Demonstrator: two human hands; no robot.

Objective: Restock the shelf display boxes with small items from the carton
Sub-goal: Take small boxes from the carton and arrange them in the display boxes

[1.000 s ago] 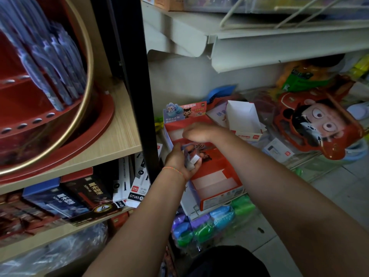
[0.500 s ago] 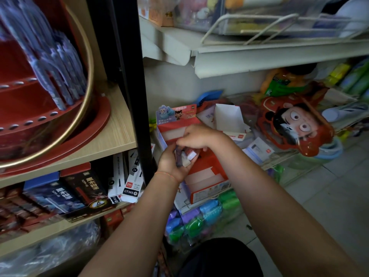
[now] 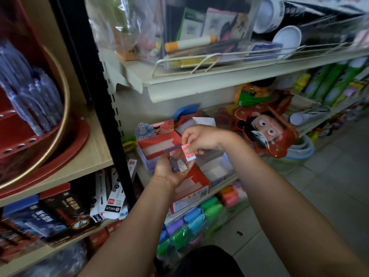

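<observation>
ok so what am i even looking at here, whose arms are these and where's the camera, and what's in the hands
There is no machine here. The picture comes from a wide-angle camera worn on a person's head, looking forward and down, so the two bare arms reaching in from the bottom are the wearer's own.

The left hand, with a thin orange band at its wrist, is cupped and holds a few small packets. The right hand pinches one small pink and white packet just above it.

Behind the hands, on a low shelf, stand open red display boxes: one with a cartoon header card and a nearer one that looks mostly empty. To the left a wooden shelf carries a round red pen stand. Bagged goods sit on the shelf above.
</observation>
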